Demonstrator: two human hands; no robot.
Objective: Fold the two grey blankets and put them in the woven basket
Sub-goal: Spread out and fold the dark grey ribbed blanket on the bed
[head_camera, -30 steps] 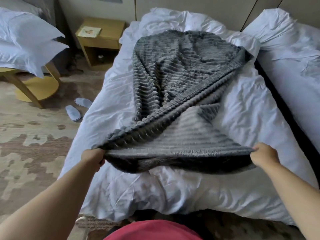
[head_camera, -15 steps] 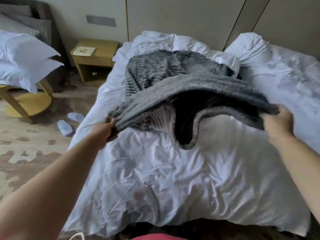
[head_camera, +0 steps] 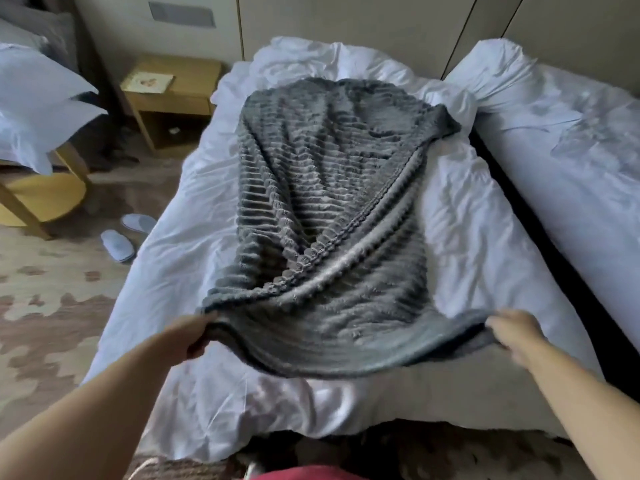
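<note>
At the far left, white pillows [head_camera: 38, 109] rest on a yellow chair [head_camera: 45, 199], partly overhanging its seat. On the patterned carpet [head_camera: 52, 306] near the chair lie two pale slippers [head_camera: 117, 244], side by side and close to the bed's left edge. Behind them a yellow nightstand [head_camera: 173, 98] stands against the wall, with a flat card or booklet [head_camera: 149, 82] on its top; its open lower compartment holds something small and pale, too dim to identify.

The left hand [head_camera: 188, 336] has its fingers clenched on the near left corner of the grey blanket [head_camera: 329, 209], pinching the edge and raising it slightly off the sheet. The blanket is ribbed and lies lengthwise down the middle of the bed [head_camera: 485, 237], on rumpled white bedding. One edge is turned over and runs diagonally from the far right down to the near left, so a folded layer covers part of the cloth. The near edge sags in a curve between the two hands.

The right hand [head_camera: 516, 336] grips the near right corner; it is blurred, but the fingers appear closed on the cloth. Farther right, across a dark gap, a second bed [head_camera: 571, 140] with white bedding stands alongside. The woven basket is not in view.
</note>
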